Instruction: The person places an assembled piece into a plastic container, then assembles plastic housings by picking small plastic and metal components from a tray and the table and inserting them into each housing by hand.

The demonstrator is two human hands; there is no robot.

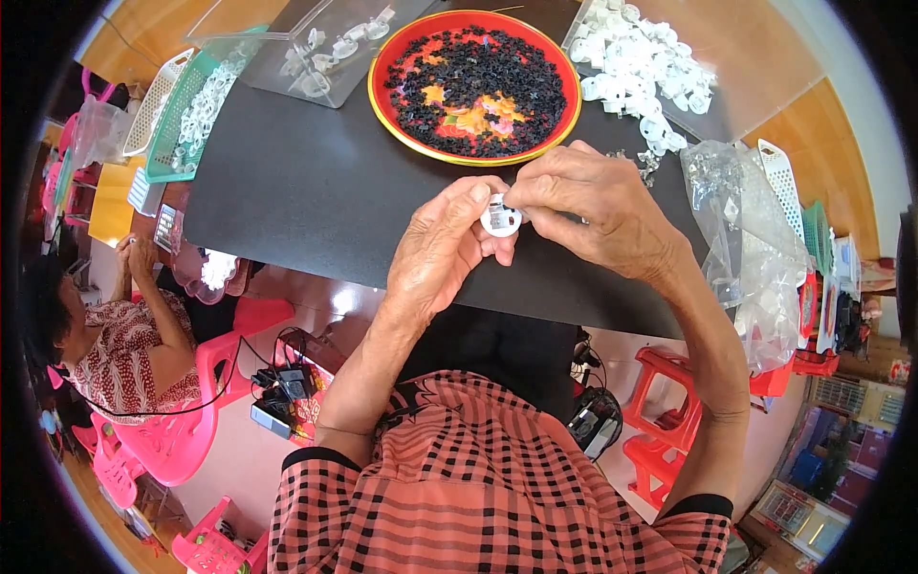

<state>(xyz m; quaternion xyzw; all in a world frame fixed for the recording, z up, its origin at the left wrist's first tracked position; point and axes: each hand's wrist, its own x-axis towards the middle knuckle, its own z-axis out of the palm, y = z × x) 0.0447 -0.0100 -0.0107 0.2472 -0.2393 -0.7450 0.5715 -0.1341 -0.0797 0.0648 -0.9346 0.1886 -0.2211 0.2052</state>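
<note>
Over the near edge of the dark table, my left hand (pixel 442 239) holds a small round white plastic part (pixel 500 220) between thumb and fingers. The part has a rectangular recess with metallic-looking pieces and a dark spot. My right hand (pixel 598 206) is closed in a pinch at the part's upper right side; what its fingertips hold, if anything, is hidden. Just beyond my hands stands a round red tray (pixel 380 110) with a yellow rim and flower pattern. Many small black pieces (pixel 488 72) are spread in it.
White plastic parts (pixel 641 67) lie heaped at the far right, small metal pieces (pixel 648 165) nearer. A clear bin (pixel 344 81) and green basket (pixel 167 143) stand left. Clear plastic bags (pixel 751 249) hang at the right edge. Another person (pixel 134 344) sits left; red stools (pixel 665 402) stand right.
</note>
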